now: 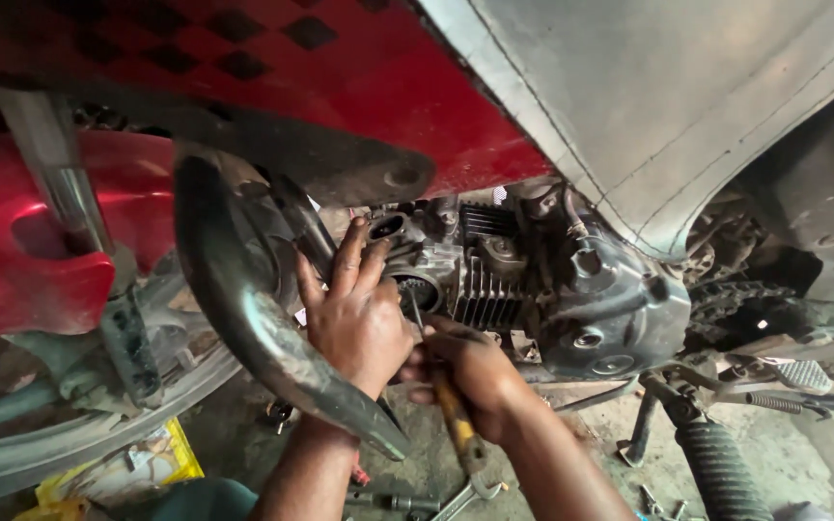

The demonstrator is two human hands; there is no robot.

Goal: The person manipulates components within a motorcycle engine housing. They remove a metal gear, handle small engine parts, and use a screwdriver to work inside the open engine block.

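A red motorcycle body panel [359, 87] with a dark chequered pattern fills the upper left of the frame, and a grey seat cover [668, 106] takes the upper right. Below the red panel, at the left edge, the front wheel [69, 434] curves through the lower left, with a chrome fork tube [60, 183] rising above it. A black, scuffed curved guard [263, 318] sweeps from the upper left centre down to the lower centre, crossing in front of the left forearm.

At the centre of the frame sits the engine [552, 289], dark and greasy, with cooling fins and a rounded side cover; a chain and sprocket [736, 309] show to its right. A ribbed foot peg [721, 468] lies at the lower right above the concrete floor [822, 453].

The left hand [354, 314] lies flat against the left end of the engine, fingers spread apart and pointing up, pressed on the metal beside a round opening. The right hand [470, 371], just beside and touching it, is clamped around a screwdriver [451, 405] with a yellow and dark handle; its thin shaft points up into the round opening at centre frame. A wrench [465, 494] lies on the floor at the bottom centre.
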